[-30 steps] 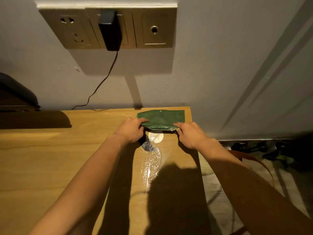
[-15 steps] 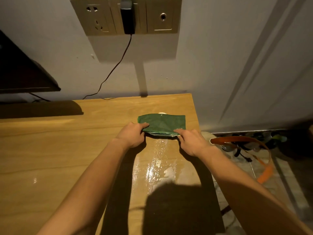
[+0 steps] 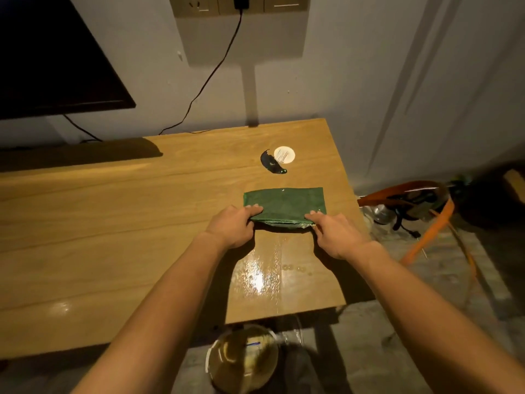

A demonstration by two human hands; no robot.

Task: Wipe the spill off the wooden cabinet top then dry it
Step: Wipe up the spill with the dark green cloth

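Note:
A folded green cloth (image 3: 287, 202) lies flat near the right end of the wooden cabinet top (image 3: 113, 223). My left hand (image 3: 233, 226) pinches the cloth's near left corner. My right hand (image 3: 335, 233) pinches its near right corner. A shiny wet spill (image 3: 260, 277) spreads over the wood between the cloth and the cabinet's front edge, with some drops beside it. Beyond the cloth lie a white round disc (image 3: 284, 154) and a dark curved scrap (image 3: 270, 163).
A dark screen (image 3: 54, 61) stands at the back left. A black cable (image 3: 210, 75) hangs from the wall socket (image 3: 240, 4) to the cabinet. A round bucket (image 3: 243, 362) sits on the floor under the front edge. Orange straps and clutter (image 3: 420, 206) lie right of the cabinet.
Both hands have drawn the cloth toward the front edge, uncovering the white disc and dark scrap. The wet patch now lies just before the cloth. The view tilted downward.

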